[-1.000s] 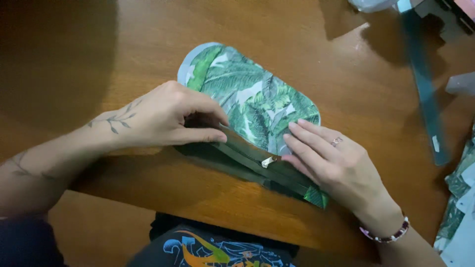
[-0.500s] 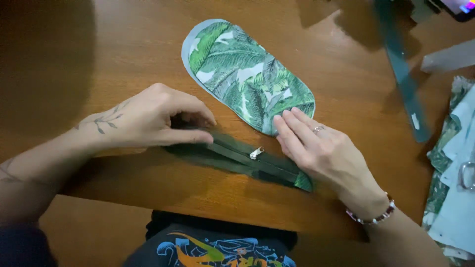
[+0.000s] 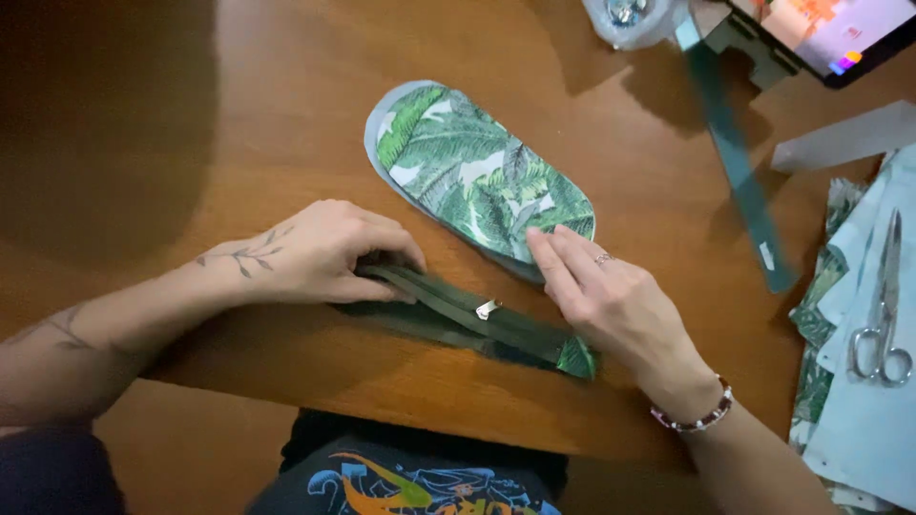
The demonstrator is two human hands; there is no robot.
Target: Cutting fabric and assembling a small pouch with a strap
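Note:
A dark green zipper strip (image 3: 477, 324) with a silver pull lies slantwise near the front edge of the wooden table (image 3: 286, 114). My left hand (image 3: 320, 253) pinches its left end between thumb and fingers. My right hand (image 3: 606, 296) lies flat, fingers together, with its fingertips on the near end of an oval fabric piece printed with green leaves (image 3: 477, 172); the hand's heel is beside the zipper's right end. The oval piece lies flat on the table just beyond the zipper.
A long green transparent ruler (image 3: 735, 157) lies at the upper right. Silver scissors (image 3: 883, 315) rest on pale and leaf-print fabric pieces (image 3: 859, 410) at the right edge. A tablet screen (image 3: 830, 29) and a plastic bag (image 3: 630, 19) sit at the top.
My right hand has moved off the zipper's right end up to the oval fabric's near edge. The left hand keeps its hold on the zipper.

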